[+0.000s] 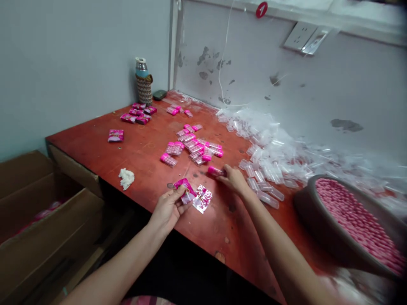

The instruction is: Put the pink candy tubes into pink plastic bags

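My left hand point(170, 205) pinches a pink printed packet point(186, 191) above the table's front edge. Just right of that packet, a silver and pink patterned sachet point(202, 198) lies on the tabletop. My right hand point(233, 179) is closed on a small clear tube with a pink cap point(215, 170), its far end hidden by the fingers. Beyond my hands, several pink-capped tubes filled with pink beads point(193, 146) lie in a loose pile. More such tubes point(174, 110) rest farther back.
Clear empty tubes point(270, 169) are heaped along the wall. A bowl of pink beads point(359, 222) stands at right. Pink packets point(138, 114), a bottle in a knitted sleeve point(144, 87) and crumpled white tissue point(126, 178) are at left, above a cardboard box point(79, 216).
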The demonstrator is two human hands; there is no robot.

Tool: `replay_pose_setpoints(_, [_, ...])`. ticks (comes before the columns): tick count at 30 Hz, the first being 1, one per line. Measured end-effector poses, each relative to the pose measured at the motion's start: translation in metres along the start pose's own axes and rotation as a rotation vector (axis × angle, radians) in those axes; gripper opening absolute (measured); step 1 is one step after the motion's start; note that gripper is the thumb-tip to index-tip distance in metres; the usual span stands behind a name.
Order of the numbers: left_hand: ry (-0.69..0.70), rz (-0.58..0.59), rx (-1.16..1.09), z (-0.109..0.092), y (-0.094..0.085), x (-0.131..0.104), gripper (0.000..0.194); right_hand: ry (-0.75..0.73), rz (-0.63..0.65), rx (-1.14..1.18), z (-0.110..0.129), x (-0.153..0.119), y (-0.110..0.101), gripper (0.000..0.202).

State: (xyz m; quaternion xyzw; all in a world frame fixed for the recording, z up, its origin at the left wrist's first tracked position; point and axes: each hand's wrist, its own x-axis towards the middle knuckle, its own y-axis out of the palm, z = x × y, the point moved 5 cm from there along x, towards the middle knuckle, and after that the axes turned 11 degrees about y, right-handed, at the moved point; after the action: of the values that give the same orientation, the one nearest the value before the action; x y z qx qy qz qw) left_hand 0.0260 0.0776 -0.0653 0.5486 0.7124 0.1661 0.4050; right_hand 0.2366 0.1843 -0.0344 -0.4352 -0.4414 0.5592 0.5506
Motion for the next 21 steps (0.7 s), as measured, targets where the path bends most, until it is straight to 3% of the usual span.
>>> replay_pose_setpoints(1, [0.005, -0.016, -0.028, 0.001, -0.001, 0.001, 0.008, 0.036, -0.035, 0.058, 0.001, -0.015, -0.001, 0.028])
replay_pose_setpoints(3, [0.024, -0.042, -0.09, 0.002, -0.004, 0.004, 0.007, 0.144, -0.083, 0.45, 0.005, -0.052, -0.004, 0.029])
replay_pose_setpoints(7, [0.063, -0.094, -0.211, 0.006, -0.001, 0.008, 0.007, 0.293, 0.18, 1.106, 0.038, -0.132, 0.013, 0.026])
replay_pose_setpoints(10, [0.044, -0.096, -0.225, 0.011, 0.008, 0.005, 0.007, 0.381, 0.209, 1.313, 0.064, -0.169, 0.022, 0.024])
replay_pose_setpoints(16, [0.04, -0.037, -0.212, 0.019, 0.023, -0.006, 0.007, 0.417, 0.03, 1.393, 0.08, -0.178, 0.027, 0.023])
replay_pose_setpoints(21, [0.03, -0.027, -0.211, 0.025, 0.027, -0.014, 0.009, 0.438, -0.013, 1.375, 0.077, -0.179, 0.029, 0.023])
